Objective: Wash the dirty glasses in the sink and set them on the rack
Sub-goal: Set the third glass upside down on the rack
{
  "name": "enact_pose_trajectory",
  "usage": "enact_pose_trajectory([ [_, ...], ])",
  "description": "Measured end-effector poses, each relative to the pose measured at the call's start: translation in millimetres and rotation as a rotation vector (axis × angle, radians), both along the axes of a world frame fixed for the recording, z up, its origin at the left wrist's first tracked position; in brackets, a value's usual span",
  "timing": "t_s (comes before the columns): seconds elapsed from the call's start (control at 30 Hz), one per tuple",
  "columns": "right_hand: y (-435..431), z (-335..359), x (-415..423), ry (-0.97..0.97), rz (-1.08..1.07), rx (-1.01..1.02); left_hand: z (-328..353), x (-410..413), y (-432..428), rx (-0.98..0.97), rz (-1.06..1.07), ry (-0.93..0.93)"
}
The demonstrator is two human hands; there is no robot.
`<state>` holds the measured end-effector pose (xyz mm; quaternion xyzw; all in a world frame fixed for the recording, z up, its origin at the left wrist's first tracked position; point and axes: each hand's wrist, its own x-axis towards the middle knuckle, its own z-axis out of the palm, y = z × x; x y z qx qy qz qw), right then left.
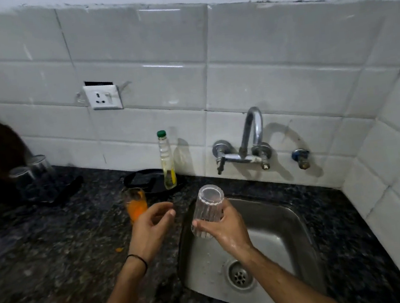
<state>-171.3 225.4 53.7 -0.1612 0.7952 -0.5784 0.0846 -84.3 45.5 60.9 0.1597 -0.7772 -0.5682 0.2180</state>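
Standing left of the clear glass [208,210] are an orange glass [136,204] and bottle [166,160].

Ribbed glass [207,212]: clear, tilted, narrow end up, held in right hand [226,227] over the left rim of the sink [277,217] (steel, droplets near the drain). Orange glass [136,204]: upright on counter [54,244] left of the sink, orange residue inside. Two glasses [21,174]: inverted on dark rack [55,191], far left.
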Motion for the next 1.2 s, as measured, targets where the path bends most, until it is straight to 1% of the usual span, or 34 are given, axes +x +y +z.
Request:
enact_pose_trajectory([
  [0.13,-67.0,18.8,-3.0,0.042,0.094,-0.051,5.5,18.7,-68.4,-0.003,0.151,-0.001],
  [0.3,-173.7,39.2,-2.3,0.031,0.184,-0.092,12.3,42.7,-162.8,-0.057,0.28,-0.053],
  [0.5,-309.0,50.5,1.3,0.006,0.257,-0.128,10.8,64.9,-283.1,-0.079,0.369,-0.138],
  [0.67,-406.4,38.6,-5.1,-0.006,0.266,-0.099,-6.9,69.7,-361.4,-0.069,0.409,-0.221],
  [0.83,-483.7,14.2,-28.9,-0.017,0.234,-0.059,-32.4,54.4,-417.0,-0.063,0.383,-0.332],
  [0.97,-532.7,-10.8,-56.2,0.009,0.216,-0.008,-51.9,32.0,-448.0,-0.149,0.329,-0.413],
  [1.07,-560.4,-31.8,-76.0,0.029,0.207,0.045,-68.8,15.7,-462.4,-0.24,0.245,-0.486],
  [1.13,-573.0,-42.8,-84.8,0.026,0.212,0.078,-79.9,7.6,-468.9,-0.341,0.15,-0.554],
  [1.2,-583.8,-52.8,-92.3,0.039,0.22,0.1,-91.1,3.2,-474.5,-0.466,0.045,-0.659],
])
